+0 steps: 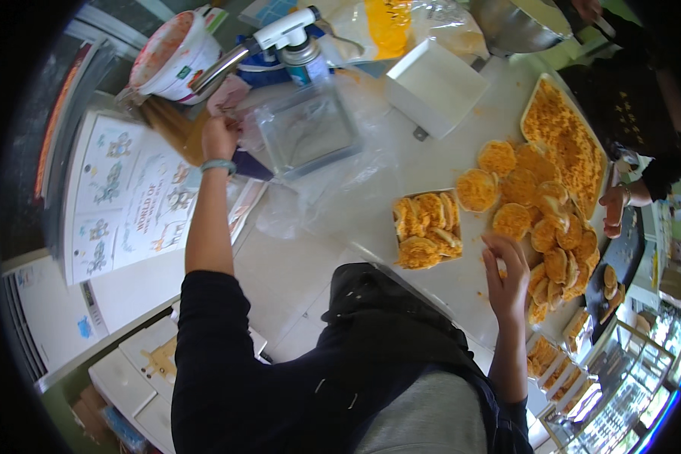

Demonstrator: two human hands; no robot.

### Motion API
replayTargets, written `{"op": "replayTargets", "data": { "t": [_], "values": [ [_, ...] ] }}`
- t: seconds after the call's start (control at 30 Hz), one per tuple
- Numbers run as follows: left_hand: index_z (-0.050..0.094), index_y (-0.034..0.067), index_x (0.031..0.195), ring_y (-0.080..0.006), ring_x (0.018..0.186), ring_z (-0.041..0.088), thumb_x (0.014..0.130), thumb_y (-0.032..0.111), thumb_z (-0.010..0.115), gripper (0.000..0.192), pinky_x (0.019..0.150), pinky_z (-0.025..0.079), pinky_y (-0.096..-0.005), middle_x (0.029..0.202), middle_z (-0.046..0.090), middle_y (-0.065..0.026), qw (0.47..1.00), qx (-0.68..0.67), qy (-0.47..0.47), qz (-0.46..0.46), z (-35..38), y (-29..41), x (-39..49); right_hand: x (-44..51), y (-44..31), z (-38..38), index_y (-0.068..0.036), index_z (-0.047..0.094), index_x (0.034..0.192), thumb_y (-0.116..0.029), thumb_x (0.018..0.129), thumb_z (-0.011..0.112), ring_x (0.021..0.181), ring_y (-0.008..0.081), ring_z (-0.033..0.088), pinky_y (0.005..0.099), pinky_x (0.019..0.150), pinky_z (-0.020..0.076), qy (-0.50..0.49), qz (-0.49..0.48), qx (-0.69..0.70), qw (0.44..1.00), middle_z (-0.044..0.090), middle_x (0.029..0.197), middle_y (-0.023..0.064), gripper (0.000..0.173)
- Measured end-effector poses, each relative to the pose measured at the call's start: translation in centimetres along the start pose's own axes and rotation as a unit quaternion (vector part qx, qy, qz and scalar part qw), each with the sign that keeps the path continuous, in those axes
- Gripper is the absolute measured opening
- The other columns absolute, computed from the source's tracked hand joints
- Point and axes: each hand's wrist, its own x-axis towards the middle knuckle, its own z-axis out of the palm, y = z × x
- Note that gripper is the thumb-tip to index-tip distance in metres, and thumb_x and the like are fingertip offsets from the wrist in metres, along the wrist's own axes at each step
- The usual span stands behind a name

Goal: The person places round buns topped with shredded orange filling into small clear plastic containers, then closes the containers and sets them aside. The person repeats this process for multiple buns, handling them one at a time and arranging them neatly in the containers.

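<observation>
My left hand, with a bracelet at the wrist, reaches to a pinkish cloth or wrap beside a clear plastic container; its grip there is unclear. My right hand hovers over the table with bent fingers, near a pile of round cakes coated in orange shreds. Between the hands, close to the table's front edge, sits a small square box packed with several coated cakes. A tray heaped with orange shreds lies behind the pile.
A blowtorch on a gas can, a white bucket, an empty white box and a metal bowl stand at the back. Filled boxes lie at right. Another person's hand is beyond the tray.
</observation>
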Motion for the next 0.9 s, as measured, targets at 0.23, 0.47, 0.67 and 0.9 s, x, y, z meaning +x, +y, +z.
{"op": "replayTargets", "data": {
  "t": [0.23,0.47,0.67,0.9],
  "values": [
    [0.078,0.001,0.094,-0.0406,0.094,0.069,0.083,0.007,0.067,0.017,0.083,0.055,-0.0507,0.108,0.071,-0.0228,0.991,0.113,0.004,0.075,0.8,0.9,-1.5,9.8,-5.2,3.2,0.000,0.071,0.116,-0.002,0.095,0.072,0.093,0.0271,0.071,0.0368,0.081,0.0573,-0.024,-0.137,0.028,0.990,0.071,0.113,0.0146,0.022],
    [0.044,0.003,0.152,-0.0451,0.131,0.054,0.089,0.004,0.064,0.066,0.112,0.043,-0.0498,0.146,0.055,-0.0251,0.996,-0.017,0.019,0.085,-0.4,2.6,-6.6,17.1,-9.3,14.0,-0.002,0.066,0.116,-0.003,0.089,0.075,0.098,0.0366,0.072,0.0429,0.086,0.0576,-0.168,-0.281,0.124,0.937,0.074,0.109,0.0150,0.029],
    [0.021,0.002,0.165,-0.0385,0.151,0.037,0.105,0.017,0.059,0.073,0.123,0.031,-0.0461,0.169,0.031,-0.0195,0.990,-0.119,0.066,-0.019,-4.9,6.3,-14.3,20.5,-10.9,17.6,-0.004,0.059,0.106,-0.002,0.088,0.076,0.091,0.0285,0.076,0.0394,0.080,0.0585,-0.289,-0.342,0.024,0.894,0.077,0.097,0.0096,0.025],
    [0.025,0.000,0.163,-0.0394,0.149,0.038,0.103,0.016,0.062,0.073,0.124,0.027,-0.0494,0.163,0.039,-0.0233,0.968,-0.232,0.084,-0.037,-8.1,11.8,-20.6,22.8,-11.7,16.9,-0.005,0.058,0.097,-0.003,0.089,0.075,0.085,0.0223,0.075,0.0343,0.080,0.0567,-0.398,-0.292,0.054,0.868,0.076,0.087,0.0085,0.018]
  ]
}}
